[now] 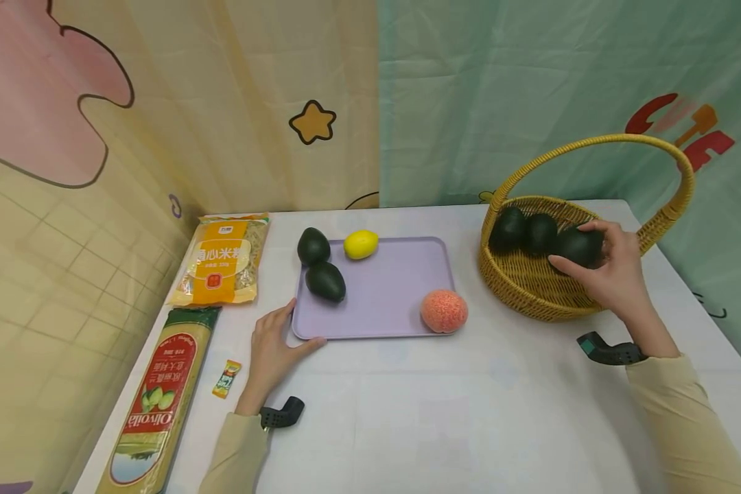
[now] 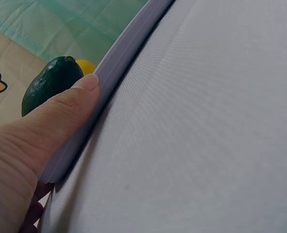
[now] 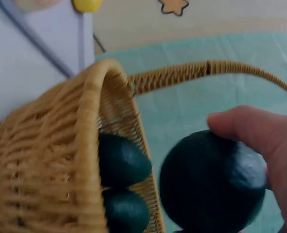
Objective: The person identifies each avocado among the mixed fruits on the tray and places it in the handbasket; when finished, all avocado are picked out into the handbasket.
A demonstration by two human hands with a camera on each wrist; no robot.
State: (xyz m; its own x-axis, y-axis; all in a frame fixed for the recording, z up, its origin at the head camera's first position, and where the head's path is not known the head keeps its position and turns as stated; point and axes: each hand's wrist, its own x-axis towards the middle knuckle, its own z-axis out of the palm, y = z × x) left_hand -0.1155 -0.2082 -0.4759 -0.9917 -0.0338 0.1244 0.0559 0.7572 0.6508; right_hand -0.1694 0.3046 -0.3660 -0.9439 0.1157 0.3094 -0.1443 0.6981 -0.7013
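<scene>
Over the right side of the wicker basket, my right hand grips a dark green avocado between thumb and fingers. In the right wrist view this avocado appears above the basket's rim. Two more avocados lie inside the basket. My left hand rests at the near left corner of the lilac tray, thumb along the front edge and fingers at the left side. The left wrist view shows the thumb against the tray's rim. Two avocados sit at the tray's left end.
On the tray are a yellow lemon at the back and a round, bumpy pink-orange item at the front right corner. Left of it lie a noodle bag, a long pasta pack and a small wrapped sachet. The basket's tall handle arches upward.
</scene>
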